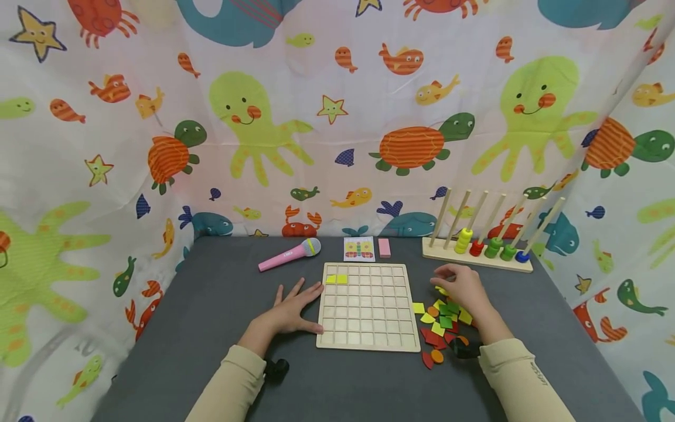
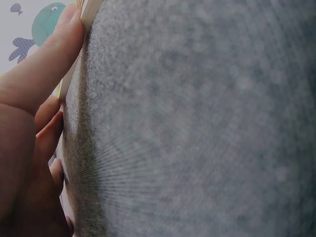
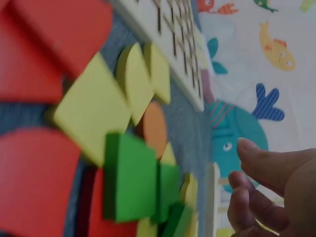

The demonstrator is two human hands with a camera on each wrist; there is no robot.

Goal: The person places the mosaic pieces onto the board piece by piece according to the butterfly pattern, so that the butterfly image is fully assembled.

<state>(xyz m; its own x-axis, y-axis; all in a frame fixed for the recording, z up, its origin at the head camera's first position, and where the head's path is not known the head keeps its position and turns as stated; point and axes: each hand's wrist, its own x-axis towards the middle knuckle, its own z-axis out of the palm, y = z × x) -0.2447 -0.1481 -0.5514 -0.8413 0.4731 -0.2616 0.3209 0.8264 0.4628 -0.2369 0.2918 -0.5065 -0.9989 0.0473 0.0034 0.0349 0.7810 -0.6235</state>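
Note:
A wooden grid board lies on the dark table, with two yellow square pieces side by side near its upper left corner. My left hand touches the board's left edge with fingers and thumb spread; the left wrist view shows the thumb against the rim. Right of the board is a loose pile of coloured pieces: yellow, green, red and orange. Over the pile's far end hovers my right hand, fingers loosely bent, thumb apart from them, nothing visible between them.
Behind the board lie a pattern card, a pink block and a pink toy microphone. A wooden peg stand with coloured rings stands at the back right. A printed curtain borders the table.

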